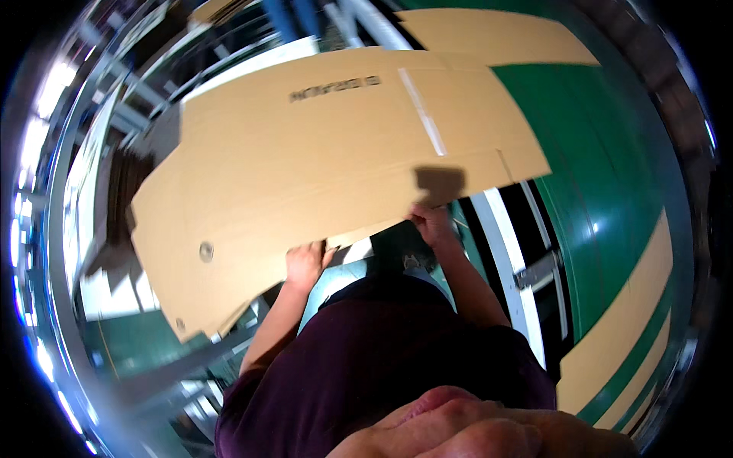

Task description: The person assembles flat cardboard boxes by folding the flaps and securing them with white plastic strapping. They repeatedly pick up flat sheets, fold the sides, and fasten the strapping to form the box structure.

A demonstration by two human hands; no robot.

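Observation:
A large flat sheet of brown cardboard (pixel 305 153) spans the view in front of me. It looks like a flattened box, with dark print near its far edge and a pale strip of tape towards the right. On its near edge my left hand (pixel 307 263) is closed, the fingers over the top face. Further right, my right hand (pixel 433 224) grips the same near edge, its fingers partly in shadow and a little blurred. A dark shadow falls on the cardboard just beyond the right hand.
On the right runs a green conveyor belt (pixel 592 175) with a metal side rail (pixel 508 252). More cardboard sheets (pixel 496 34) lie on it at the far end, and others (pixel 622 294) at the near right. Stacked cardboard (pixel 126 198) stands at the left. Someone's blue-clad legs (pixel 292 17) show beyond.

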